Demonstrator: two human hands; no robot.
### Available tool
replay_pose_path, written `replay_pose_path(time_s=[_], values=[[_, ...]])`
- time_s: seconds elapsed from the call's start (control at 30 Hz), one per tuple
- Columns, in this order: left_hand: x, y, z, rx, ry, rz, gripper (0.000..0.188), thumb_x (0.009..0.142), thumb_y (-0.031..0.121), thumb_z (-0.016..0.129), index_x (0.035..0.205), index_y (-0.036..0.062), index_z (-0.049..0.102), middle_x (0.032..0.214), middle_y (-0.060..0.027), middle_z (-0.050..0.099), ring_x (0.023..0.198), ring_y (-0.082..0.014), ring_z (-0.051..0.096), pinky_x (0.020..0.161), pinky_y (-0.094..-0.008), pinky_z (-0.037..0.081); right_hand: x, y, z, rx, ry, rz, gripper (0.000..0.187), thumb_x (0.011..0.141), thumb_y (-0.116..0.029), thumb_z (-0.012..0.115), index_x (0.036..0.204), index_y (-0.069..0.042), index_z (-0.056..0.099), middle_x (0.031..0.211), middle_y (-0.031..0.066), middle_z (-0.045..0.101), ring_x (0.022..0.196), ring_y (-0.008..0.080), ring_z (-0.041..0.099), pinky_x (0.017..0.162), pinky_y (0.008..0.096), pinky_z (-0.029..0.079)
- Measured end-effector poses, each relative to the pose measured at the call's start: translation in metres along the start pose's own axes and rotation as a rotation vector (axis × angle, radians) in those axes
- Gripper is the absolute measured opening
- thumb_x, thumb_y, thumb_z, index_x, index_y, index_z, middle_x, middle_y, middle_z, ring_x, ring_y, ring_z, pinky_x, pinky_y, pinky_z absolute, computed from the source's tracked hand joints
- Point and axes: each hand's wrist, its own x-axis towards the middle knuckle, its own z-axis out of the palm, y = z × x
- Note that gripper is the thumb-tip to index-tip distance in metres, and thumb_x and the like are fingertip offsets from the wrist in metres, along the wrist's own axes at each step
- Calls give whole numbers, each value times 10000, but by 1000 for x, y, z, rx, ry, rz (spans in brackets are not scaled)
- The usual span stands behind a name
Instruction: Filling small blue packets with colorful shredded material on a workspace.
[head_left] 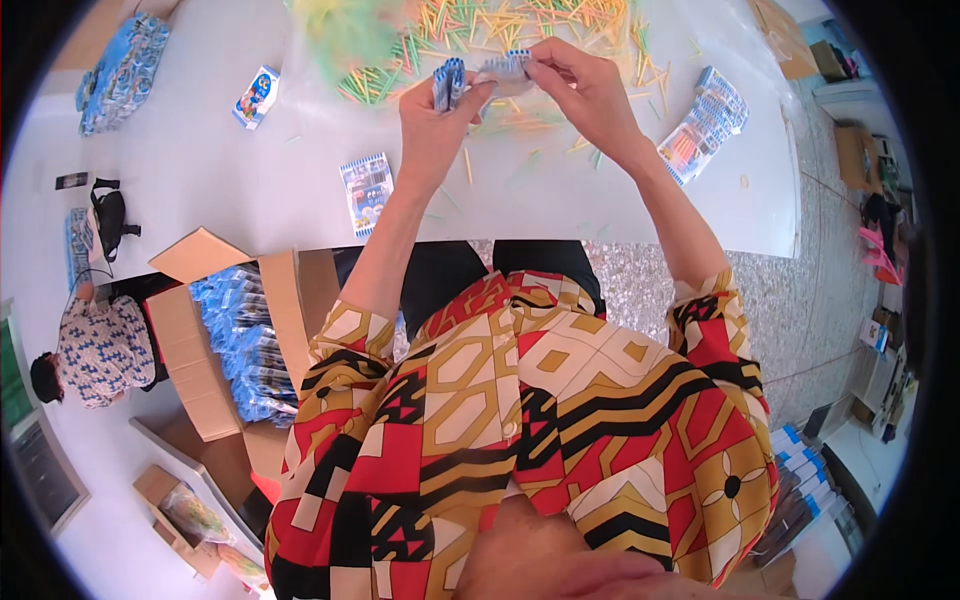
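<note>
So the right hand (592,98) has its fingers pinched on the edge of a see-through blue-and-white packet (505,64), and the left hand (437,128) is grasping a folded stack of similar packets (449,84) with its thumb up by that same packet. It's all held over the near edge of the stick pile (470,22) on the bench (270,190). Can't tell if the packet is open or has anything in it; too small and blurry. My worry is the thin plastic: pull too hard between the two hands and it could split or crease, and if the left fingers loosen to help, the stack might fan out into the sticks. The colourful sticks lie loose, some strays well outside the pile, so a dragging wrist could roll a few toward the near edge. Further out, the packet strip (704,122) on the right sits right by the right forearm, and a single packet (367,193) on the left is just beside the left one, so a wide elbow swing could knock either. The open cardboard box (190,350) near left is stuffed with packets, so I'd watch for spills if it gets bumped.
</note>
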Motion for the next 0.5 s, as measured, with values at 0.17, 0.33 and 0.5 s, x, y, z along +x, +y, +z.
replay_pose_path(time_s=[0.17, 0.33, 0.5], values=[[-2, -10, -22, -103, 75, -24, 124, 740, 72, 708, 789, 55, 595, 659, 3, 582, 541, -71, 520, 506, -202, 379, -1, 3, 1, 272, -9, 133, 149, 869, -105, 555, 981, -9, 576, 837, 25, 611, 715, 88, 541, 682, 219, 462], [-16, -16, -49, -137, 160, -41, 124, 748, 43, 694, 819, 53, 592, 729, -22, 613, 556, -89, 530, 531, -218, 394, -33, 50, -1, -326, -455, 132, 262, 803, -110, 615, 1047, -43, 552, 830, 52, 588, 710, 174, 581, 667, 271, 478], [-23, -16, -62, -173, 181, -11, 132, 756, 35, 689, 839, 42, 586, 775, -42, 621, 569, -101, 539, 557, -226, 417, -54, 62, 10, -555, -522, -41, 264, 757, -71, 617, 1009, -41, 544, 957, 95, 555, 845, 288, 581, 718, 342, 487]])
